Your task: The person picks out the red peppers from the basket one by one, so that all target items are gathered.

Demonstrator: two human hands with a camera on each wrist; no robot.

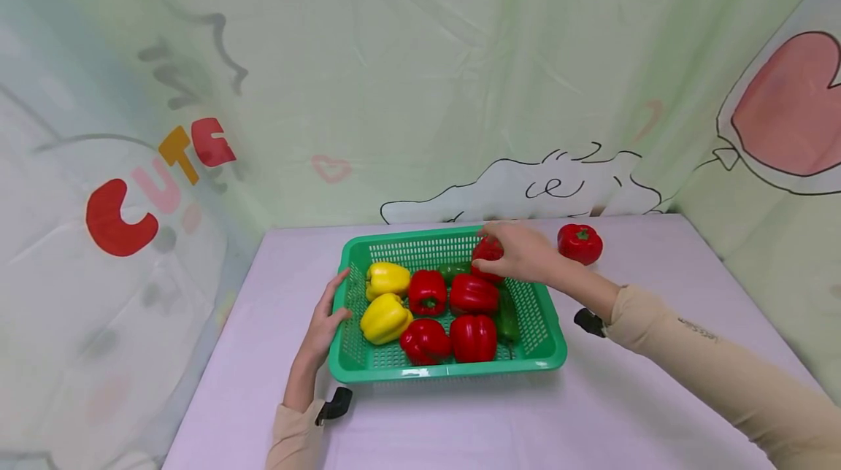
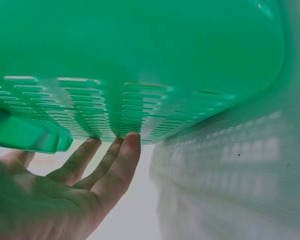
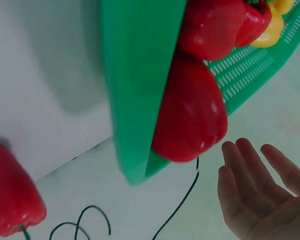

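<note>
A green plastic basket [image 1: 447, 370] holds two yellow bell peppers [image 1: 386, 319], several red bell peppers [image 1: 473, 338] and green peppers [image 1: 507, 317]. At its left side is my left hand [image 1: 322, 325]; in the left wrist view the extended fingers [image 2: 117, 167] touch the slotted outer wall. My right hand [image 1: 522, 251] is over the back right corner, partly covering a red bell pepper [image 1: 482, 249]. From the right wrist, the fingers [image 3: 255, 172] look spread and apart from that pepper [image 3: 192, 110], with nothing held.
Another red bell pepper [image 1: 580, 244] lies on the pale table [image 1: 631, 397], to the right of the basket near the back edge. A printed curtain [image 1: 420, 90] hangs behind and at both sides. Dark camera mounts [image 1: 589, 322] sit at the wrists.
</note>
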